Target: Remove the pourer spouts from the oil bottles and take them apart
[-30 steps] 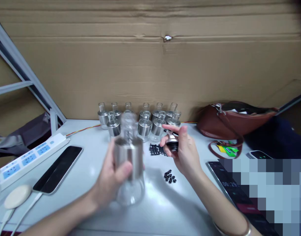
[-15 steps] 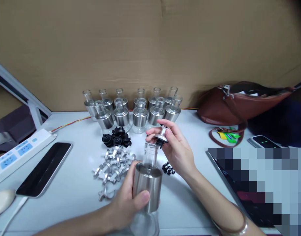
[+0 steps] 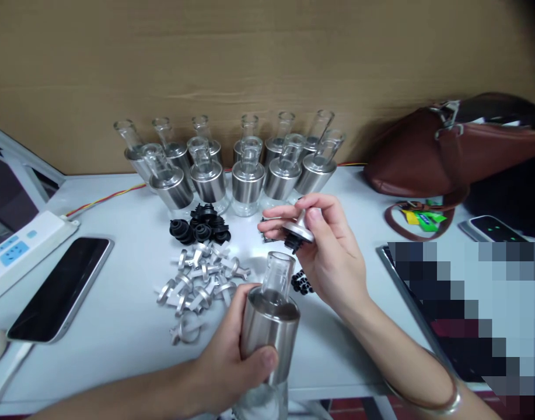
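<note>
My left hand (image 3: 232, 356) is wrapped round a glass bottle (image 3: 271, 326) with a brushed metal sleeve, held slightly tilted at the table's front edge. Its glass neck is open at the top. Just above that neck, my right hand (image 3: 332, 251) pinches a silver bottle stopper (image 3: 299, 232) between thumb and fingers, its black ribbed rubber end pointing down, apart from the rim. Left of the bottle lies a pile of silver metal stopper tops (image 3: 201, 283). Behind them sits a heap of black rubber seals (image 3: 201, 224). Small black rings (image 3: 301, 283) lie partly behind my right hand.
Two rows of sleeved glass bottles (image 3: 248, 181) stand at the back against a cardboard wall (image 3: 206, 58). To the left are a phone (image 3: 61, 289) and a power strip (image 3: 20, 251). A brown handbag (image 3: 407, 151) and a dark tablet-like device (image 3: 407, 291) lie on the right.
My right hand has lifted the stopper slightly up and right, away from the bottle's mouth. The whole view has shifted, bringing the back bottles closer. My left hand keeps its grip on the bottle.
</note>
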A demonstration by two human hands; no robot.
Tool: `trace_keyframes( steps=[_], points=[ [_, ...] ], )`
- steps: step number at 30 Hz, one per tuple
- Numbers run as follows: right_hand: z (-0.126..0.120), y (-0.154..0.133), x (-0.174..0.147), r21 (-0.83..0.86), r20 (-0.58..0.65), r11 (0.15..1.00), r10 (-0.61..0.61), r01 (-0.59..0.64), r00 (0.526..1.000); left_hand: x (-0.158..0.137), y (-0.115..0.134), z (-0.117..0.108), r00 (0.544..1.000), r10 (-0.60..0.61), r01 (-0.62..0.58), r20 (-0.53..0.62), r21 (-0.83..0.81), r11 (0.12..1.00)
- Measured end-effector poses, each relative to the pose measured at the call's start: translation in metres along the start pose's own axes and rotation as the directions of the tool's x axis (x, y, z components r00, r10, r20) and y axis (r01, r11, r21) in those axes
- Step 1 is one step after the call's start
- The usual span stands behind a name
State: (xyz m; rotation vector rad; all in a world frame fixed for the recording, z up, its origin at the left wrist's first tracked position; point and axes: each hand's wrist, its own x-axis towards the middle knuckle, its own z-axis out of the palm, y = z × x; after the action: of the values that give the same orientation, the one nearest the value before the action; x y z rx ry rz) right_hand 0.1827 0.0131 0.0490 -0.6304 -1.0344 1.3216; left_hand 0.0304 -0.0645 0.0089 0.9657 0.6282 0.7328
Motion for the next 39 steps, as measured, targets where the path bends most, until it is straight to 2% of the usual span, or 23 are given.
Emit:
trace_keyframes(
  steps=[4, 10, 16, 19, 23, 26, 33, 39],
  points=[
    [0.003, -0.002, -0.005, -0.051, 0.102, 0.999, 0.008, -0.003, 0.995, 0.002, 0.004, 0.002, 0.999, -0.011, 0.012, 0.052, -0.026, 1.000],
    [0.000, -0.002, -0.007, -0.134, 0.201, 0.991, 0.003, 0.025, 0.980, 0.001, 0.008, 0.003, 0.998, 0.002, -0.001, 0.055, -0.017, 1.000],
    [-0.001, 0.003, -0.014, -0.353, 0.330, 0.924, -0.024, 0.146, 0.944, 0.000, 0.008, 0.002, 0.996, 0.088, -0.088, 0.008, 0.040, 0.995],
    [-0.001, 0.008, -0.016, -0.402, 0.322, 0.898, -0.047, 0.181, 0.946, 0.000, 0.008, 0.003, 0.996, 0.087, -0.087, 0.011, 0.023, 0.996],
    [-0.003, 0.013, -0.019, -0.470, 0.241, 0.868, -0.048, 0.160, 0.969, 0.001, 0.009, 0.005, 0.998, 0.070, -0.070, 0.004, -0.025, 0.997],
    [-0.005, 0.013, -0.020, -0.520, 0.195, 0.840, -0.062, 0.157, 0.979, 0.000, 0.010, 0.005, 0.997, 0.076, -0.076, -0.019, 0.000, 0.997],
    [-0.010, 0.007, -0.014, -0.692, 0.240, 0.646, -0.215, 0.322, 0.947, -0.002, 0.007, 0.002, 0.999, 0.040, -0.041, 0.012, 0.011, 0.999],
    [-0.011, 0.004, -0.010, -0.723, 0.375, 0.438, -0.400, 0.534, 0.836, -0.003, 0.007, 0.001, 0.999, 0.041, -0.042, 0.023, 0.045, 0.998]
  ],
)
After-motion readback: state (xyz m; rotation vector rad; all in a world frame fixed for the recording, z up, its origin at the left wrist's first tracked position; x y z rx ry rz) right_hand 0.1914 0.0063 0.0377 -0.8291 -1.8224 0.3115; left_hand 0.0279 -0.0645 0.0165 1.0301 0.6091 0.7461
